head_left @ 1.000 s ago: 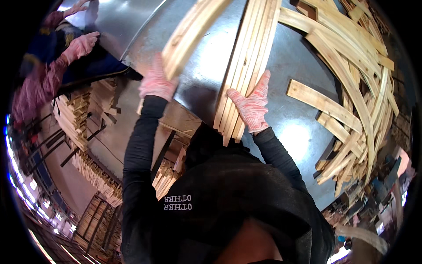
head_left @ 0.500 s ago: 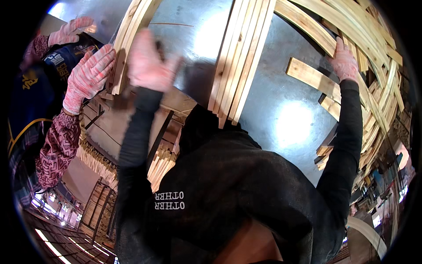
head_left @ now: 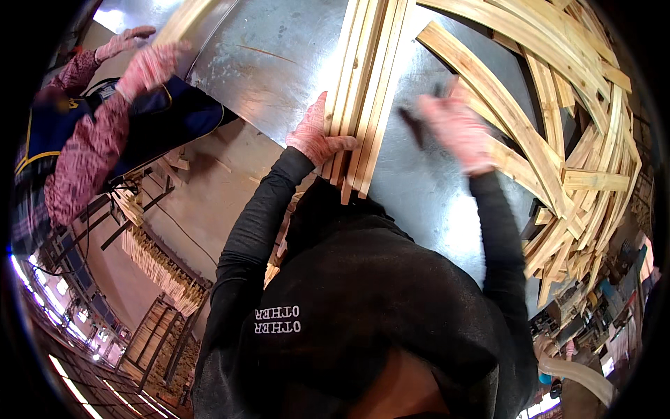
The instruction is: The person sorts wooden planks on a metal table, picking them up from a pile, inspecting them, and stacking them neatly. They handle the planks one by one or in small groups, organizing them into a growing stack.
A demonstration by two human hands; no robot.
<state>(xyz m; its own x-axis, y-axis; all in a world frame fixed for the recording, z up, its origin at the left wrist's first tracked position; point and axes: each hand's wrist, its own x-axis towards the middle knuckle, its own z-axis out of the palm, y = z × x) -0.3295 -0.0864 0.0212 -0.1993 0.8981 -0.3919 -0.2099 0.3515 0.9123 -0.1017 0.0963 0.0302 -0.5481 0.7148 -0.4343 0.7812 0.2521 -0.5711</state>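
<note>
A bundle of long, narrow wooden slats (head_left: 364, 91) lies side by side on the grey metal tabletop (head_left: 279, 77), in front of my chest. My left hand (head_left: 317, 136), in a pink-and-white knit glove, grips the left side of the bundle near its close end, thumb laid across the top. To the right of the bundle, my gloved right hand (head_left: 457, 129) is smeared by motion, and its fingers do not show clearly. Beside it, a curved wooden slat (head_left: 495, 98) reaches out from the heap on the right.
A tangled heap of curved slats (head_left: 593, 167) covers the right side of the table. At the left, a co-worker's gloved hand (head_left: 150, 70) is at a wooden piece (head_left: 185, 21). Stacked slats (head_left: 160, 265) stand on the floor below left.
My left hand has moved right, from beside the co-worker's slats onto the bundle. My right hand has come left, away from the heap. The co-worker's wood has shifted away.
</note>
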